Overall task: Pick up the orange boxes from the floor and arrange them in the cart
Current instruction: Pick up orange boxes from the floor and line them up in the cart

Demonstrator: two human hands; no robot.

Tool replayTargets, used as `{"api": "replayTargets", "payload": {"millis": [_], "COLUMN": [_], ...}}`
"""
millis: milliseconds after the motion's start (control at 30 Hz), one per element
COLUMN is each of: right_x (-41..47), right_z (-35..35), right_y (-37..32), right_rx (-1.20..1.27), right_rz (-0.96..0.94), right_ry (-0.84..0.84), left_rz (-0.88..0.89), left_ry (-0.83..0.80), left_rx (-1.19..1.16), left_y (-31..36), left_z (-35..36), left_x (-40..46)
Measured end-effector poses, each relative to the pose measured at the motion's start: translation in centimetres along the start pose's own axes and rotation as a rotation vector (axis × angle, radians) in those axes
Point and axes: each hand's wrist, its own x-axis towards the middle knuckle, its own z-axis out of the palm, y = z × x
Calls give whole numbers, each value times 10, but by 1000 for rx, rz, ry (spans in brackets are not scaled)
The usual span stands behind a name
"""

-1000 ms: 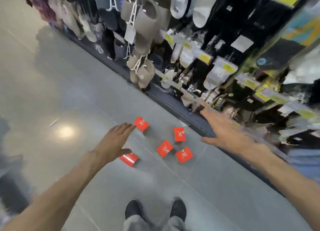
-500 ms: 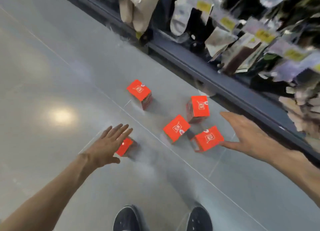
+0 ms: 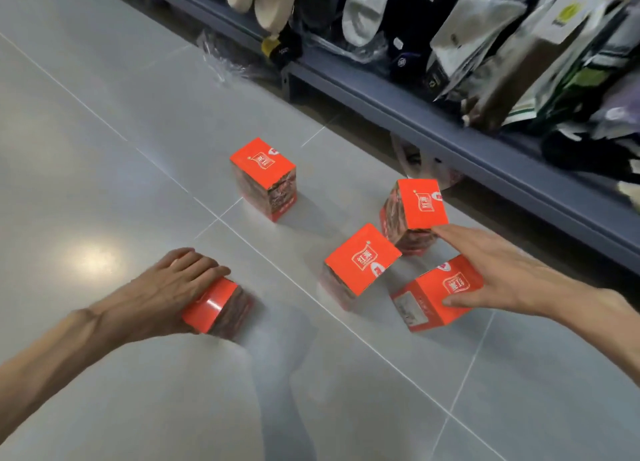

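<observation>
Several orange boxes stand on the grey tiled floor. My left hand (image 3: 169,287) grips the nearest-left orange box (image 3: 216,304), fingers curled over its top. My right hand (image 3: 498,273) grasps the front-right box (image 3: 433,292), thumb on its near side and fingers over its far edge. A middle box (image 3: 362,261) stands just left of that one. Behind them a back-right box (image 3: 415,207) sits close to the shelf, and a far box (image 3: 265,176) stands alone further left. No cart shows in this view.
A grey shelf base (image 3: 450,131) runs diagonally along the right, with hanging socks and packets (image 3: 502,45) above it. A plastic wrapper (image 3: 225,58) lies by the shelf. My legs (image 3: 270,408) are at the bottom centre.
The view has dropped closer to the floor. My left hand has come down onto the left box and closed on it. My right hand has reached the front-right box and taken hold.
</observation>
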Motion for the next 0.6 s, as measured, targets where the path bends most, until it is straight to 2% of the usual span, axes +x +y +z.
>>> {"api": "replayTargets", "payload": {"millis": [267,433,600], "right_x": [-17,-12,-3], "right_z": [16,37,44], "right_y": [15,27,26], "right_rx": [-176,-363,-321], "right_rz": [-54,-105,-115], "right_ry": [-49,-7,31], "left_rz": [-179,-169,-155], "left_ry": [81,97,79], "left_rx": [-43,-39,-53], "left_y": [14,32,39], "left_z": [-23,-28,-28], "left_x": [26,41,45]}}
